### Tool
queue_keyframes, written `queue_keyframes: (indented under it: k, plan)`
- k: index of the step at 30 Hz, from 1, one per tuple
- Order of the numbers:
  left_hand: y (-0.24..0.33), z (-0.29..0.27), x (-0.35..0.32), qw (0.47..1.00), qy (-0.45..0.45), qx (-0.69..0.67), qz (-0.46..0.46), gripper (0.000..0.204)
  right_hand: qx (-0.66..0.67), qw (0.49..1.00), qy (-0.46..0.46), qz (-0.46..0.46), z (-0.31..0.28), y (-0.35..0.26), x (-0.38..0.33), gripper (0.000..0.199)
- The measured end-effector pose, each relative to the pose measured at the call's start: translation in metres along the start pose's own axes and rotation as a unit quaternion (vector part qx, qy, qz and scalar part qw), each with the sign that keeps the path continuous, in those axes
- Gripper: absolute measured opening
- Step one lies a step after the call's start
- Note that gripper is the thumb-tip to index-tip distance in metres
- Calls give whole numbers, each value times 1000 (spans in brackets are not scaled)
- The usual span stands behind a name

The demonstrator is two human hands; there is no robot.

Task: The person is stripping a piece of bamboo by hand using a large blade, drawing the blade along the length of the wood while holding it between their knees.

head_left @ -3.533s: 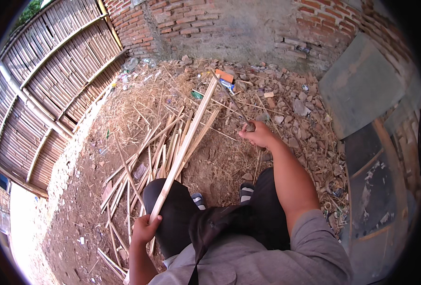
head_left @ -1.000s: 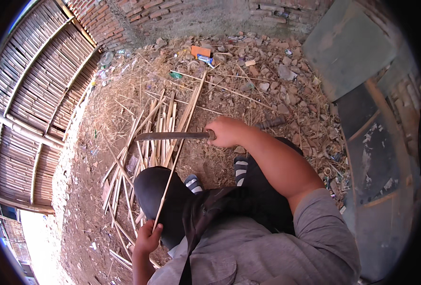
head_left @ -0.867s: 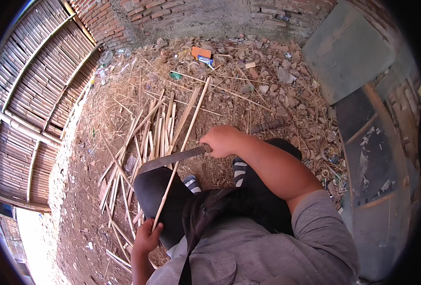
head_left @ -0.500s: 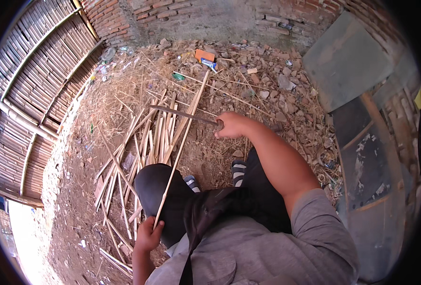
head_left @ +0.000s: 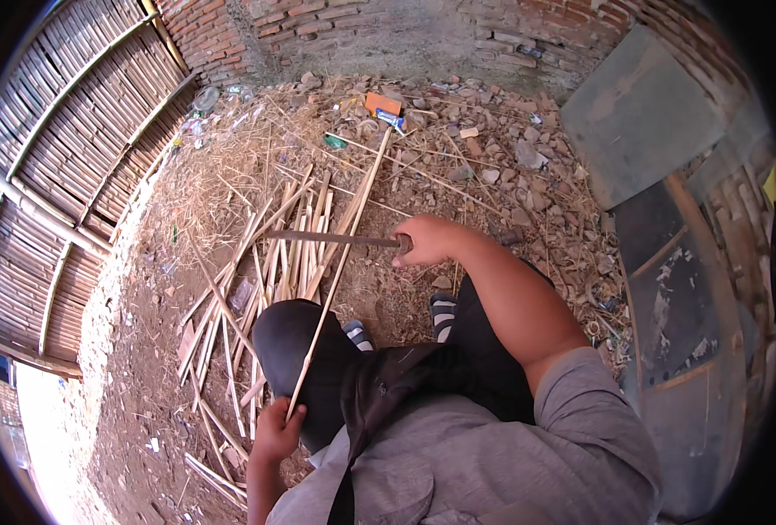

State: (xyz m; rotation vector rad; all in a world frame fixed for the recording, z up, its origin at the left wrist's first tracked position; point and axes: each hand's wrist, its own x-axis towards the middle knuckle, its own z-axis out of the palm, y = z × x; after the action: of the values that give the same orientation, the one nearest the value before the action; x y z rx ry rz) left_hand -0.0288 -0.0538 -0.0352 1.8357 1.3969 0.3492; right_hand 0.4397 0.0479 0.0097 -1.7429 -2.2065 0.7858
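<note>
My left hand (head_left: 276, 430) is closed round the near end of a long, thin bamboo strip (head_left: 320, 334). This strip slants up and away over my left knee. Farther off, my right hand (head_left: 430, 240) grips the handle of a long machete (head_left: 331, 237), whose dark, narrow blade points left. The blade crosses the strip partway along its length; whether the two touch, I cannot tell. Beneath and beyond them lies a loose pile of split bamboo strips (head_left: 293, 262) on the ground, left of my feet.
Rubble and dry straw (head_left: 484, 166) cover the ground toward a brick wall (head_left: 388, 44). A bamboo-slat wall (head_left: 73, 157) stands at left. Grey panels (head_left: 642, 114) lean at right. An orange brick (head_left: 382, 104) and a green plastic scrap (head_left: 335, 141) lie at the far side.
The machete has swung nearer to me along the strip, its tip dropping so the blade lies almost level across the view. My left hand keeps its hold with hardly any movement.
</note>
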Motion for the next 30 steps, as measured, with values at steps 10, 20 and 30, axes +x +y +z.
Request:
queue_keyframes:
  k: [10,20,30]
  plan:
    - [45,-7,-14,990,31,138,-10,27,42,996,82,3,9,11,-5,62]
    - [52,1,-23,984,68,146,-80,36,-14,999,16,-39,2,8,-13,40]
    - [72,5,2,963,65,258,-37,44,-61,997,38,36,2,-1,-23,32]
